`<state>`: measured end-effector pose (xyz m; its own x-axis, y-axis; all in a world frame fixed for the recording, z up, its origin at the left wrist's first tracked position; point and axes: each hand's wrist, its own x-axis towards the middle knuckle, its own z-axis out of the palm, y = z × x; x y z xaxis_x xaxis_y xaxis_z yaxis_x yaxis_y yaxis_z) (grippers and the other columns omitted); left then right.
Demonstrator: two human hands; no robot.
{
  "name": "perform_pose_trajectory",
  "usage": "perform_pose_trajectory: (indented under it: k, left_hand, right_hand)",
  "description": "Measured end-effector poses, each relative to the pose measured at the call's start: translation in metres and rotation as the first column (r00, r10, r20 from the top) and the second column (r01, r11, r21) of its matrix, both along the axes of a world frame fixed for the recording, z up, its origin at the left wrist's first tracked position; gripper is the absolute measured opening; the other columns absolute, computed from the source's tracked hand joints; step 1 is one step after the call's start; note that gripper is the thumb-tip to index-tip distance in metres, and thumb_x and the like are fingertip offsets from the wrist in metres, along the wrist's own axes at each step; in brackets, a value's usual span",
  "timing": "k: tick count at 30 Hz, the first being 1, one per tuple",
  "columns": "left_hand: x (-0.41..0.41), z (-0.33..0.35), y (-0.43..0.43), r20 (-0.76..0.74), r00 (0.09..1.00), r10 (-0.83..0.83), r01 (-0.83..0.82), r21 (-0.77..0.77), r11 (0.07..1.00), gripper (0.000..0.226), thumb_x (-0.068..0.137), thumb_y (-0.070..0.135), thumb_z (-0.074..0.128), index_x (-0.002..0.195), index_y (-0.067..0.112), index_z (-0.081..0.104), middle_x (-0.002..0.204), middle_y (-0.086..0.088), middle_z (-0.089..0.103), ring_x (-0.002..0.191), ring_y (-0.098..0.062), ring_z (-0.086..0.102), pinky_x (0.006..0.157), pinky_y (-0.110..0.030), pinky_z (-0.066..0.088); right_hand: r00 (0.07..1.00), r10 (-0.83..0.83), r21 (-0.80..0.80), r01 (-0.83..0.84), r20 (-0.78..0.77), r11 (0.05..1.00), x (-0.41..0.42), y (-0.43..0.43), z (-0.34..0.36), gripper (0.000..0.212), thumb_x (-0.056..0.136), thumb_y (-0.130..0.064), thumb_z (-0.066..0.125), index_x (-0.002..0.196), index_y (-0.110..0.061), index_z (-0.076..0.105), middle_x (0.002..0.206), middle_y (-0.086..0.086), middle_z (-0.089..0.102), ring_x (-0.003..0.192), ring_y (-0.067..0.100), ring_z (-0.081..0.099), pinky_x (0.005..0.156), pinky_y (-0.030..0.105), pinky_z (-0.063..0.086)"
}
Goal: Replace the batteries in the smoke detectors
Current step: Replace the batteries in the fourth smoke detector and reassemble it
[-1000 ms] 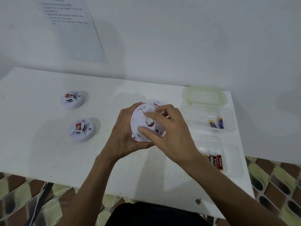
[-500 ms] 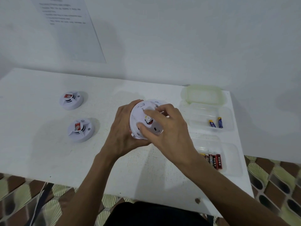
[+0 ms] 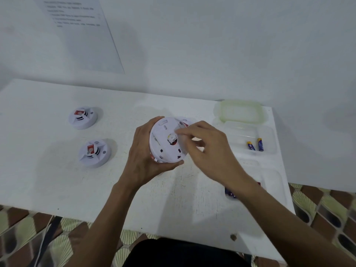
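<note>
My left hand (image 3: 142, 157) grips a white round smoke detector (image 3: 163, 143) above the table, its underside tilted toward me with a small yellow-and-red part at the centre. My right hand (image 3: 204, 151) has curled fingers on the detector's right rim, the index tip touching the back near the centre. A second detector (image 3: 185, 120) peeks out behind the held one. Two more detectors (image 3: 83, 117) (image 3: 94, 153) lie face up at the left. Two blue batteries (image 3: 255, 145) lie in a clear tray (image 3: 267, 132). Dark batteries (image 3: 229, 192) show beside my right forearm, mostly hidden.
A pale green lid (image 3: 240, 112) lies at the back right of the white table (image 3: 57, 180). A nearer clear tray (image 3: 275, 182) sits by the right edge. A printed sheet (image 3: 81, 31) hangs on the wall. Patterned floor tiles show beyond the table's front edge.
My right hand has slid to the right across the detector's back, uncovering more of the underside. My left hand has kept its grip, tilting the detector slightly.
</note>
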<state>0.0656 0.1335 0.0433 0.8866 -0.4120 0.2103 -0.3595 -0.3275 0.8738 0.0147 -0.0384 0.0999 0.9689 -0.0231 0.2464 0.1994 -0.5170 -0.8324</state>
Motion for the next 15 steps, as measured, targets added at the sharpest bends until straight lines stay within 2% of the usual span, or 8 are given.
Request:
perform_pose_trajectory:
  k: [2, 4, 6, 8, 10, 12, 14, 15]
  left_hand:
    - [0.003, 0.000, 0.004, 0.022, 0.998, 0.064, -0.065, 0.024, 0.998, 0.110, 0.056, 0.074, 0.068, 0.140, 0.018, 0.023, 0.140, -0.007, 0.036, 0.123, -0.006, 0.039, 0.098, -0.003, 0.028]
    - [0.004, -0.003, 0.004, 0.044, 0.999, 0.028, -0.028, 0.005, 1.000, 0.108, 0.056, 0.080, 0.061, 0.133, 0.017, 0.018, 0.137, -0.003, 0.026, 0.119, 0.005, 0.037, 0.104, -0.010, 0.029]
    - [0.004, -0.005, 0.003, 0.008, 1.000, 0.005, -0.005, -0.012, 1.000, 0.114, 0.055, 0.089, 0.048, 0.131, 0.011, 0.015, 0.134, -0.003, 0.020, 0.124, -0.002, 0.031, 0.107, -0.011, 0.020]
    - [0.003, 0.002, 0.002, 0.030, 1.000, 0.010, -0.011, 0.015, 1.000, 0.097, 0.063, 0.085, 0.049, 0.137, 0.028, 0.024, 0.140, 0.008, 0.025, 0.126, -0.011, 0.033, 0.108, -0.011, 0.020]
    - [0.001, 0.006, 0.004, 0.084, 0.996, 0.015, -0.017, 0.015, 1.000, 0.084, 0.072, 0.075, 0.052, 0.138, 0.031, 0.028, 0.140, 0.003, 0.030, 0.125, -0.005, 0.037, 0.106, -0.006, 0.020]
    - [0.001, 0.008, 0.004, 0.047, 0.999, 0.005, -0.005, 0.003, 1.000, 0.081, 0.080, 0.062, 0.050, 0.140, 0.012, 0.028, 0.136, -0.002, 0.034, 0.123, 0.012, 0.034, 0.105, -0.005, 0.021]
    - [0.006, 0.006, 0.008, -0.007, 0.996, -0.087, 0.087, 0.010, 0.996, 0.069, 0.079, 0.048, 0.056, 0.141, 0.025, 0.037, 0.136, 0.016, 0.039, 0.117, 0.026, 0.032, 0.108, -0.019, 0.022]
    - [0.006, 0.009, 0.008, 0.033, 0.999, -0.026, 0.026, 0.007, 1.000, 0.075, 0.073, 0.045, 0.068, 0.139, 0.033, 0.033, 0.137, 0.019, 0.038, 0.118, 0.025, 0.030, 0.108, -0.026, 0.024]
  right_hand:
    - [0.998, 0.058, 0.089, -0.056, -0.012, 0.994, 0.002, -0.011, -0.002, 0.028, 0.096, -0.006, 0.051, 0.114, -0.014, 0.072, 0.104, -0.001, 0.066, 0.096, 0.007, 0.063, 0.076, 0.017, 0.053]
    - [0.997, 0.074, 0.111, -0.074, 0.001, 0.991, 0.004, -0.017, -0.004, 0.032, 0.096, -0.003, 0.046, 0.113, -0.013, 0.071, 0.105, 0.001, 0.068, 0.098, 0.013, 0.066, 0.081, 0.032, 0.058]
    - [0.995, 0.085, 0.062, -0.089, 0.059, 0.994, 0.004, -0.019, -0.006, 0.033, 0.094, -0.002, 0.045, 0.111, -0.011, 0.072, 0.105, 0.001, 0.070, 0.098, 0.013, 0.066, 0.084, 0.036, 0.057]
    - [0.980, 0.116, -0.083, -0.104, 0.164, 0.991, 0.001, -0.018, -0.008, 0.031, 0.091, 0.001, 0.048, 0.106, -0.008, 0.073, 0.107, 0.001, 0.069, 0.102, 0.010, 0.065, 0.086, 0.031, 0.055]
    - [0.963, 0.151, -0.180, -0.111, 0.223, 0.977, -0.004, -0.016, -0.012, 0.029, 0.089, 0.004, 0.050, 0.104, -0.006, 0.073, 0.112, 0.002, 0.068, 0.108, 0.011, 0.063, 0.088, 0.029, 0.052]
    - [0.964, 0.154, -0.155, -0.122, 0.215, 0.980, -0.007, -0.013, -0.013, 0.027, 0.092, -0.001, 0.052, 0.109, -0.008, 0.071, 0.117, 0.000, 0.067, 0.112, 0.009, 0.061, 0.091, 0.030, 0.052]
    - [0.983, 0.147, -0.026, -0.145, 0.111, 0.989, -0.010, -0.010, -0.009, 0.027, 0.098, -0.015, 0.054, 0.122, -0.014, 0.066, 0.120, -0.006, 0.066, 0.113, 0.004, 0.061, 0.093, 0.030, 0.053]
    - [0.988, 0.154, 0.063, -0.155, 0.021, 0.986, -0.010, -0.008, -0.005, 0.031, 0.099, -0.023, 0.054, 0.129, -0.019, 0.061, 0.122, -0.008, 0.066, 0.113, 0.002, 0.061, 0.094, 0.028, 0.053]
